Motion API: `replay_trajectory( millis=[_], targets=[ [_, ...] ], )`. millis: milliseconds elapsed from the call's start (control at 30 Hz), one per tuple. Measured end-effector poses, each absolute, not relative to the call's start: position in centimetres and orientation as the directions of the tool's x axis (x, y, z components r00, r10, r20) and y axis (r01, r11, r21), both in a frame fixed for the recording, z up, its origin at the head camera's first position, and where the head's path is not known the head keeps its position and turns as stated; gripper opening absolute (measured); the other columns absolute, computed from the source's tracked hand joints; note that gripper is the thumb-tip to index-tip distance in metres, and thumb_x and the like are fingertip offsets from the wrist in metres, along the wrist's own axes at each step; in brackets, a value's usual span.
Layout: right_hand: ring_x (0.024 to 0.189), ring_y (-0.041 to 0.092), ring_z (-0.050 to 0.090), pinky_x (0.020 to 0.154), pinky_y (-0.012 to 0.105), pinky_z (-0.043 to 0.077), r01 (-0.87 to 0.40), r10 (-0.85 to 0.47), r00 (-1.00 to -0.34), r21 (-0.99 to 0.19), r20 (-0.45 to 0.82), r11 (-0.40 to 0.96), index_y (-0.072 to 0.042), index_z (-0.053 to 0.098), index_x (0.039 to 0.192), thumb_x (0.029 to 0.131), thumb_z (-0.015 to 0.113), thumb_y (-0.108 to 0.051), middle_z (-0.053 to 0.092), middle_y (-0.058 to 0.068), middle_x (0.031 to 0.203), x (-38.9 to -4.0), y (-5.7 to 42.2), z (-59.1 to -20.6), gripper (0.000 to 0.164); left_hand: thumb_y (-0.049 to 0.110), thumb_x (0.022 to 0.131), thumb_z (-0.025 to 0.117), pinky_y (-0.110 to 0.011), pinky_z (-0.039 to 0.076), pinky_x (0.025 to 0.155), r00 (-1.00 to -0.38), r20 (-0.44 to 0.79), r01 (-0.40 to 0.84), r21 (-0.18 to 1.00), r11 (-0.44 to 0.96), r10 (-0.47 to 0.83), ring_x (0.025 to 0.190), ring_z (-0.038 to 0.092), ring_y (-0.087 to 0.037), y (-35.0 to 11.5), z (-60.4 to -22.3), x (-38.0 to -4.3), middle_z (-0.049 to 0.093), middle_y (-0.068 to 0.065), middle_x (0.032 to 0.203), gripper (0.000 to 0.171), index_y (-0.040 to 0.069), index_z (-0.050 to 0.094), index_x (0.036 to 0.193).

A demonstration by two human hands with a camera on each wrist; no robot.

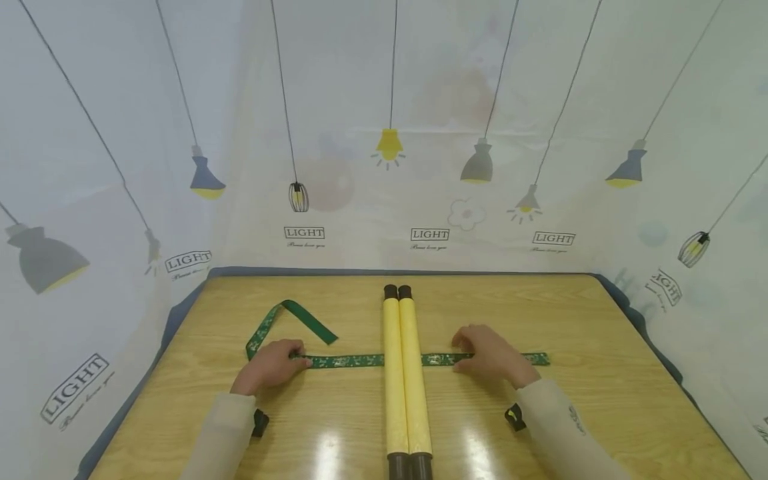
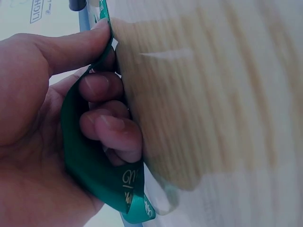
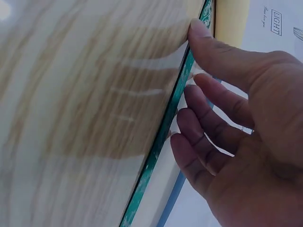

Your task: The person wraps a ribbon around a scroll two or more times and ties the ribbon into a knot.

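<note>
Two yellow rolls with dark end caps, the left roll (image 1: pixel 393 380) and the right roll (image 1: pixel 415 380), lie side by side on the table. A green ribbon (image 1: pixel 348 361) with a pale print passes crosswise beneath them. Left of the rolls, my left hand (image 1: pixel 273 365) pinches the ribbon between thumb and forefinger; its other fingers curl, with a green loop (image 2: pixel 78 135) running across the palm. My right hand (image 1: pixel 492 357) spans the ribbon near its right end, thumb at the near edge and loosely bent fingers (image 3: pixel 203 123) on the far side.
The ribbon's left length folds back and its tail (image 1: pixel 312 323) lies at the far left. The wooden table (image 1: pixel 180 413) meets a printed cloth backdrop (image 1: pixel 372 220) at the back and sides. Bright reflections mark the near table surface.
</note>
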State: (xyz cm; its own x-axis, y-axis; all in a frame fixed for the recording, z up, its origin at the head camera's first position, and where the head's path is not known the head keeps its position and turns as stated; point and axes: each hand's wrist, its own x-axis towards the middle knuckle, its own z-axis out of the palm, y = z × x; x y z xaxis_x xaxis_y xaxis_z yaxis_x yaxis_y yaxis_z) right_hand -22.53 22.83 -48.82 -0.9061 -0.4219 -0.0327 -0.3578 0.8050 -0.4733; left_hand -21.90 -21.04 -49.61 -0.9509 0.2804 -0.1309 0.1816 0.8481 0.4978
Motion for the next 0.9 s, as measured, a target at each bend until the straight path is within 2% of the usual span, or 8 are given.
replay_trajectory(
  millis=[167, 300, 433, 533, 733, 900],
  targets=[
    [0.078, 0.014, 0.057, 0.071, 0.035, 0.050, -0.339, -0.446, -0.891, -0.529, -0.084, 0.778, -0.009, 0.068, 0.100, 0.083, 0.079, -0.019, 0.062, -0.002, 0.086, -22.5, 22.7, -48.7, 0.022, 0.029, 0.097, 0.063, -0.032, 0.036, 0.062, -0.951, -0.140, 0.175, 0.495, 0.851, 0.277, 0.067, 0.046, -0.016, -21.0, -49.8, -21.9, 0.051, 0.001, 0.073, 0.018, 0.017, 0.056, 0.085],
    [0.073, 0.013, 0.053, 0.067, 0.033, 0.047, -0.363, -0.499, -0.858, -0.549, -0.117, 0.753, -0.013, 0.067, 0.087, 0.085, 0.077, -0.023, 0.060, -0.005, 0.080, -22.6, 22.7, -48.6, 0.014, 0.028, 0.097, 0.063, -0.032, 0.036, 0.061, -0.945, -0.141, 0.188, 0.509, 0.840, 0.297, 0.065, 0.046, -0.016, -21.1, -49.7, -22.0, 0.050, 0.000, 0.071, 0.019, 0.017, 0.055, 0.084],
    [0.061, 0.008, 0.044, 0.059, 0.028, 0.041, -0.374, -0.527, -0.841, -0.573, -0.122, 0.730, -0.018, 0.061, 0.075, 0.089, 0.072, -0.034, 0.050, -0.010, 0.068, -22.9, 23.4, -48.7, 0.024, 0.028, 0.096, 0.064, -0.033, 0.037, 0.062, -0.939, -0.108, 0.229, 0.514, 0.827, 0.327, 0.065, 0.046, -0.015, -21.6, -49.7, -22.2, 0.051, 0.002, 0.072, 0.019, 0.017, 0.057, 0.083],
    [0.053, 0.006, 0.037, 0.054, 0.025, 0.036, -0.364, -0.523, -0.845, -0.599, -0.110, 0.714, -0.018, 0.057, 0.069, 0.092, 0.067, -0.041, 0.041, -0.010, 0.059, -23.2, 24.2, -48.6, 0.035, 0.029, 0.096, 0.064, -0.033, 0.038, 0.063, -0.934, -0.078, 0.257, 0.530, 0.808, 0.349, 0.065, 0.046, -0.014, -22.1, -49.6, -22.4, 0.052, 0.003, 0.073, 0.017, 0.019, 0.058, 0.083],
    [0.052, 0.007, 0.038, 0.055, 0.028, 0.037, -0.300, -0.449, -0.889, -0.623, -0.093, 0.723, -0.014, 0.060, 0.070, 0.094, 0.063, -0.047, 0.043, -0.008, 0.059, -23.4, 26.0, -48.3, 0.040, 0.034, 0.097, 0.062, -0.030, 0.036, 0.057, -0.923, -0.064, 0.263, 0.615, 0.743, 0.380, 0.058, 0.041, -0.013, -23.0, -49.1, -22.5, 0.049, 0.001, 0.068, 0.019, 0.020, 0.061, 0.086],
    [0.053, 0.009, 0.035, 0.056, 0.028, 0.035, -0.280, -0.393, -0.918, -0.610, -0.056, 0.741, -0.015, 0.059, 0.070, 0.093, 0.064, -0.048, 0.041, -0.007, 0.060, -23.3, 27.5, -48.0, 0.040, 0.034, 0.098, 0.062, -0.031, 0.036, 0.055, -0.920, -0.055, 0.271, 0.627, 0.731, 0.388, 0.056, 0.039, -0.015, -23.7, -48.6, -22.5, 0.047, -0.001, 0.067, 0.017, 0.020, 0.061, 0.087]
  ],
)
